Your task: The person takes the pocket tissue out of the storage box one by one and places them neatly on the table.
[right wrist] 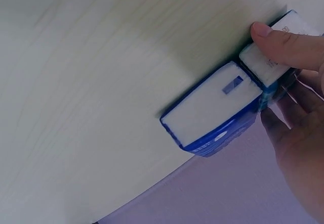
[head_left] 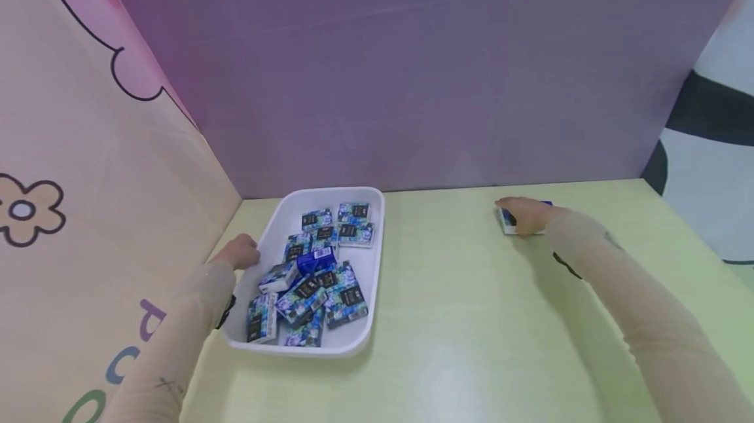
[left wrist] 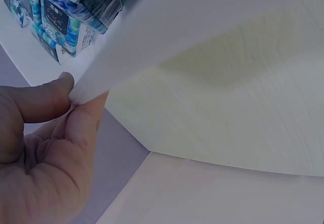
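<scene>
My left hand [head_left: 238, 253] pinches the left rim of a white plastic tray [head_left: 379, 259], thumb inside and fingers outside in the left wrist view. Small tissue packs with blue floral wrappers and dark labels lie loosely inside it, among them a plain dark-blue pack [head_left: 317, 260]. Far to the right, near the table's back edge, my right hand [head_left: 527, 215] grips a floral tissue pack [right wrist: 268, 66] between thumb and fingers. End to end with it in the right wrist view lies a blue pack [right wrist: 215, 107], its white side showing.
The pale wood-grain table [head_left: 448, 305] meets a purple panel [head_left: 365, 82] at the back. A printed panel [head_left: 106, 167] stands close on the left, beside my forearm. Another panel [head_left: 713, 174], in black and white, stands at the right.
</scene>
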`<move>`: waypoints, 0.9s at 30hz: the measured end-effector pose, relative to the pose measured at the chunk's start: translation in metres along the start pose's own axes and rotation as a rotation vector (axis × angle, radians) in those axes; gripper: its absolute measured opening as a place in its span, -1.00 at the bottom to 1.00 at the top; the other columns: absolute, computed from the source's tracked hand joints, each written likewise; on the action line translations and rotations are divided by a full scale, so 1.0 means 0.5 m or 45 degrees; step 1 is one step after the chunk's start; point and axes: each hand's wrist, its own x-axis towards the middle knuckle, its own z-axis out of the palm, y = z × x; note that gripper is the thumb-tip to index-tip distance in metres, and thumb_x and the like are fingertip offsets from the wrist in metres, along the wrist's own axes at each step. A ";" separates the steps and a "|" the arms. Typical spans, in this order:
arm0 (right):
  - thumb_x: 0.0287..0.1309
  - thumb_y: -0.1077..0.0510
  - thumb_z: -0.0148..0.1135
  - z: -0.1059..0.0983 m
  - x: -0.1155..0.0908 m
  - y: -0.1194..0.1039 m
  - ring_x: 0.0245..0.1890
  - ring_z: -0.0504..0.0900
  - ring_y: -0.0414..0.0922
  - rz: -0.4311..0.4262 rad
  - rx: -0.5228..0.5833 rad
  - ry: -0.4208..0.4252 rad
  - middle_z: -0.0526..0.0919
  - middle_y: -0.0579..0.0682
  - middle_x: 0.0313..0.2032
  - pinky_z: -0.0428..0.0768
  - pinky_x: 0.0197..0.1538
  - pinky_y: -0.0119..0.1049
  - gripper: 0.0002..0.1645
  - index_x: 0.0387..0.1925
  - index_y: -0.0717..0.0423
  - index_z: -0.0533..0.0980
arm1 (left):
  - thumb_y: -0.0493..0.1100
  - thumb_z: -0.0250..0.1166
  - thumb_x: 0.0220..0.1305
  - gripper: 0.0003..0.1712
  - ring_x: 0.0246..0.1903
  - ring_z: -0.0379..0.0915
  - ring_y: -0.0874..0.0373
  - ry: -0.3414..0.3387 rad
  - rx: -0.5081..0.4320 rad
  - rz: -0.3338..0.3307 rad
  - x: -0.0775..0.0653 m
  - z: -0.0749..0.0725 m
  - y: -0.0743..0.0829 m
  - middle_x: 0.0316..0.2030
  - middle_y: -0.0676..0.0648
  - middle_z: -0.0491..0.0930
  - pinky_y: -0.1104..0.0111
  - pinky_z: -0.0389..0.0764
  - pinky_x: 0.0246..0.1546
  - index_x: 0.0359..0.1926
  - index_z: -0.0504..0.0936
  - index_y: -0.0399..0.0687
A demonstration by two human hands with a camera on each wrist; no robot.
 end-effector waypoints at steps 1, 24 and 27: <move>-0.17 0.50 0.12 0.000 0.000 0.001 0.24 0.14 0.34 0.004 0.004 0.001 0.13 0.42 0.27 0.13 0.26 0.20 -0.09 0.30 0.40 0.05 | -0.30 -0.01 0.05 -0.44 0.05 0.28 -0.41 0.002 0.000 0.001 -0.001 0.000 0.000 0.02 -0.55 0.33 -0.06 0.38 0.06 0.05 0.27 -0.66; -0.22 0.52 0.05 -0.022 -0.016 -0.082 0.30 0.06 0.30 -0.149 -0.069 0.035 0.11 0.40 0.29 0.09 0.31 0.12 -0.12 0.28 0.45 0.07 | -0.30 -0.02 0.08 -0.44 0.07 0.26 -0.40 -0.013 -0.019 -0.032 0.000 0.006 0.001 0.05 -0.54 0.32 -0.07 0.37 0.08 0.08 0.25 -0.63; -0.12 0.47 0.13 -0.026 -0.016 -0.123 0.31 0.09 0.26 -0.214 -0.121 0.050 0.13 0.35 0.30 0.13 0.31 0.09 -0.14 0.29 0.40 0.09 | -0.31 -0.02 0.07 -0.44 0.06 0.27 -0.41 -0.004 -0.012 -0.021 0.001 0.004 -0.002 0.04 -0.55 0.32 -0.07 0.37 0.07 0.07 0.26 -0.64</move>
